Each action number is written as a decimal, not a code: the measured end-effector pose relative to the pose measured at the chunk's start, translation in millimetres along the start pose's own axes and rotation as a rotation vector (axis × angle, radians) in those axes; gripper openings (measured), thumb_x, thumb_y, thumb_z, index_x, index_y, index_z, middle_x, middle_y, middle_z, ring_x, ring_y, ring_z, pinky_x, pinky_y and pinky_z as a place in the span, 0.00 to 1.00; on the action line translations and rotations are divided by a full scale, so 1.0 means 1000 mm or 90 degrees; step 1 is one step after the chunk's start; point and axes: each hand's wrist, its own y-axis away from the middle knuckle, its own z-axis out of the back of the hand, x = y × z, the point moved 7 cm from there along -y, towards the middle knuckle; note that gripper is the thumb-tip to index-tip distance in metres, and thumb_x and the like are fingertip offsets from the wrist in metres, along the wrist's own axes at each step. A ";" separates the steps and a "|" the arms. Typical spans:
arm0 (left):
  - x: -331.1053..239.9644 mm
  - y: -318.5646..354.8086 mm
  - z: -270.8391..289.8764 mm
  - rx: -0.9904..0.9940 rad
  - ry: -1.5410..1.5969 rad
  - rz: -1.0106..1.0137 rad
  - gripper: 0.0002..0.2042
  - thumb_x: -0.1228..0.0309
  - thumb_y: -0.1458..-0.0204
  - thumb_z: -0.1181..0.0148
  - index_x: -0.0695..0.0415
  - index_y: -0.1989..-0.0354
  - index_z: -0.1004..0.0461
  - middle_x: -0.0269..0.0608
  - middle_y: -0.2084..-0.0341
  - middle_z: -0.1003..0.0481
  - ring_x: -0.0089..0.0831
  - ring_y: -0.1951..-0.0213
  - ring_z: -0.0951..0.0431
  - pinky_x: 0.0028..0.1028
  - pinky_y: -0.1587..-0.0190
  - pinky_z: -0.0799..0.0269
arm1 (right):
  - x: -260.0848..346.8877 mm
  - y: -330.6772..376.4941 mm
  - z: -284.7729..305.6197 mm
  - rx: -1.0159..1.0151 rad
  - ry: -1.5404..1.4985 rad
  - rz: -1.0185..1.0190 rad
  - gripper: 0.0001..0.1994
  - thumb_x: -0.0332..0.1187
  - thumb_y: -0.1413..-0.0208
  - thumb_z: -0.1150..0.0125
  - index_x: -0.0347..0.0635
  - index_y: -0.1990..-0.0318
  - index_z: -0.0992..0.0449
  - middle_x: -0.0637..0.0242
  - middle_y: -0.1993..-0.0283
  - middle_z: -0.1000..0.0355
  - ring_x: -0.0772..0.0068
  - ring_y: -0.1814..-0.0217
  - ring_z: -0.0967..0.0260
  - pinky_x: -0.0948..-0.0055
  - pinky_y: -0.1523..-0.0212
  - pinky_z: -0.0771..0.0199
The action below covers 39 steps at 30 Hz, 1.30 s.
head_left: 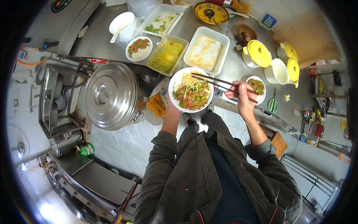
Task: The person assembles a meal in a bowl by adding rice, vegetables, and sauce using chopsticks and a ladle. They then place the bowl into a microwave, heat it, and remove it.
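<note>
Gripping bowl (191, 90) and chopsticks (220, 84), hands (172, 106) (240, 98) hover apart beside the steel counter (235, 67).

Trays (204, 52) and 3 yellow-lidded pots (274, 59) crowd the surface (238, 69) ahead; big steel pot lid (111, 96) blocks left; bare strip beside scissors (273, 105).

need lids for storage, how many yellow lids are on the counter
3, all at the counter's right end: one on the white pot, one on the far pot, one tilted against the open pot. Others may be hidden.
</note>
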 end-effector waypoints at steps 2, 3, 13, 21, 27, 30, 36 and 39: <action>0.000 0.002 -0.007 -0.011 -0.020 -0.015 0.34 0.45 0.39 0.62 0.56 0.32 0.38 0.50 0.35 0.35 0.51 0.36 0.34 0.50 0.34 0.37 | -0.008 -0.005 0.006 -0.036 -0.024 -0.017 0.21 0.43 0.29 0.52 0.27 0.49 0.28 0.56 0.62 0.26 0.57 0.63 0.20 0.66 0.64 0.16; -0.001 0.002 -0.011 -0.017 -0.029 -0.022 0.34 0.45 0.39 0.62 0.56 0.32 0.38 0.50 0.35 0.36 0.51 0.36 0.34 0.50 0.34 0.37 | -0.008 -0.002 0.011 -0.056 -0.031 -0.016 0.22 0.43 0.29 0.52 0.27 0.50 0.28 0.55 0.62 0.26 0.56 0.64 0.20 0.66 0.64 0.16; -0.010 -0.001 0.007 -0.015 -0.017 -0.051 0.34 0.44 0.39 0.61 0.57 0.32 0.38 0.51 0.35 0.36 0.50 0.36 0.35 0.51 0.34 0.38 | -0.006 0.012 0.027 -0.099 -0.014 0.028 0.22 0.44 0.29 0.52 0.27 0.51 0.28 0.55 0.64 0.27 0.57 0.66 0.20 0.66 0.68 0.15; -0.009 0.004 0.006 -0.049 -0.016 -0.047 0.34 0.43 0.38 0.64 0.56 0.32 0.38 0.50 0.35 0.36 0.50 0.36 0.34 0.51 0.34 0.38 | -0.015 0.007 0.039 -0.135 -0.121 0.020 0.17 0.41 0.29 0.53 0.33 0.49 0.29 0.58 0.63 0.26 0.66 0.69 0.23 0.72 0.73 0.20; -0.002 -0.001 0.024 -0.073 -0.063 -0.040 0.36 0.42 0.38 0.66 0.56 0.32 0.38 0.51 0.35 0.36 0.51 0.35 0.35 0.53 0.34 0.38 | -0.062 -0.035 0.074 -0.197 -0.082 -0.069 0.18 0.42 0.31 0.47 0.34 0.47 0.28 0.59 0.61 0.26 0.67 0.67 0.24 0.72 0.72 0.22; -0.016 -0.004 0.073 -0.047 -0.056 -0.098 0.35 0.43 0.38 0.65 0.58 0.33 0.37 0.51 0.36 0.34 0.50 0.37 0.33 0.51 0.34 0.36 | -0.068 -0.084 0.055 -0.143 0.070 -0.077 0.18 0.41 0.31 0.49 0.35 0.45 0.28 0.59 0.55 0.27 0.68 0.68 0.24 0.72 0.71 0.22; -0.007 0.022 0.060 -0.065 -0.069 -0.071 0.33 0.45 0.37 0.65 0.56 0.33 0.36 0.48 0.36 0.33 0.47 0.37 0.32 0.47 0.35 0.35 | -0.100 -0.137 0.030 0.086 0.223 -0.136 0.18 0.41 0.31 0.47 0.35 0.46 0.26 0.62 0.60 0.25 0.73 0.71 0.24 0.74 0.72 0.21; -0.008 0.032 0.070 -0.093 -0.073 -0.061 0.33 0.44 0.37 0.66 0.54 0.32 0.36 0.46 0.35 0.33 0.46 0.36 0.32 0.47 0.35 0.35 | -0.119 -0.150 0.017 0.133 0.161 -0.111 0.17 0.39 0.32 0.46 0.34 0.46 0.26 0.61 0.59 0.25 0.73 0.70 0.24 0.74 0.69 0.22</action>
